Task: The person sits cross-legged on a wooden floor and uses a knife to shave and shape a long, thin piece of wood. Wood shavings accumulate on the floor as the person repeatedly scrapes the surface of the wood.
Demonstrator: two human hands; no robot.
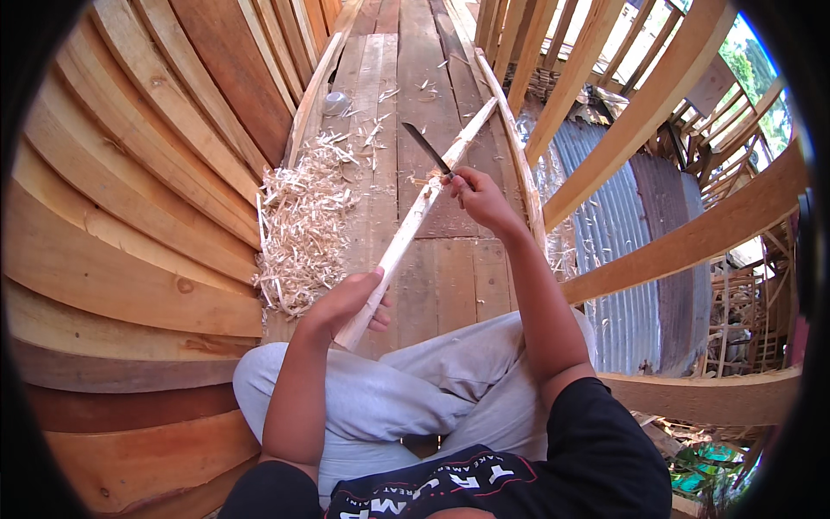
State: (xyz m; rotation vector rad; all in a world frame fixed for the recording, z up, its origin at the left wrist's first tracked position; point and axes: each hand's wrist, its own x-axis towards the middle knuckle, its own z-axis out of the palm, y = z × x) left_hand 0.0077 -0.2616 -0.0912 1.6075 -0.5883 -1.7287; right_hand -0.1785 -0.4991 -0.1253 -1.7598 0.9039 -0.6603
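Observation:
A long pale wooden pole, peeled and roughly whittled, slants from near my lap up to the far right, above the plank floor. My left hand is wrapped round its near part. In my right hand is a knife with a dark blade, its handle mostly hidden by my fingers. The blade points up and to the left and crosses the pole a little beyond its middle. Some rough, raised wood shows on the pole close to the blade.
A heap of wood shavings lies left of the pole on the plank floor. A small clear container stands beyond it. Upright planks line the left. Curved wooden ribs rise on the right, with corrugated metal sheets lower down outside.

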